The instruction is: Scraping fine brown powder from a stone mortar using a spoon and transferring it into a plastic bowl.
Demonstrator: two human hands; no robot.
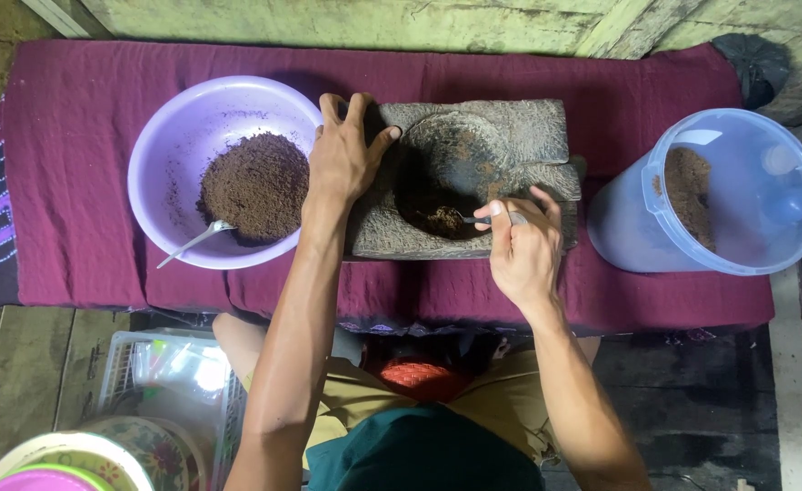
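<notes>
1. Fingers first: those of the right hand point(523, 250) are pinched shut on the handle of a small spoon point(473, 219), its tip down in the hollow. The left hand point(344, 155) lies flat with its fingers spread, gripping nothing, only pressing on the stone's near-left corner. My guess is it steadies the block while the other hand scrapes.
2. The surface is a long low bench under a maroon cloth point(74, 136), which likely keeps the stone from sliding and catches spills. It runs along a pale green plank wall, and a patterned edge of fabric shows at the far left.
3. At the right end sits a clear blue tub point(737, 195), tipped on its side with its mouth toward us and brown powder clinging inside.
4. At the left end is a lilac bowl point(224, 173), close by the left wrist, within easy reach.
5. In the middle is the grey stone mortar point(473, 173), a rough block with a dark scooped hollow.
6. In the bowl lies a mound of brown powder point(255, 186), with a second spoon point(196, 241) resting against it and its handle over the rim.
7. Smallest is a little clump of coarse powder point(442, 219) at the near end of the hollow, right at the spoon tip.
8. Below, by the knees, are a plastic crate and patterned dishes on a worn board floor.
</notes>
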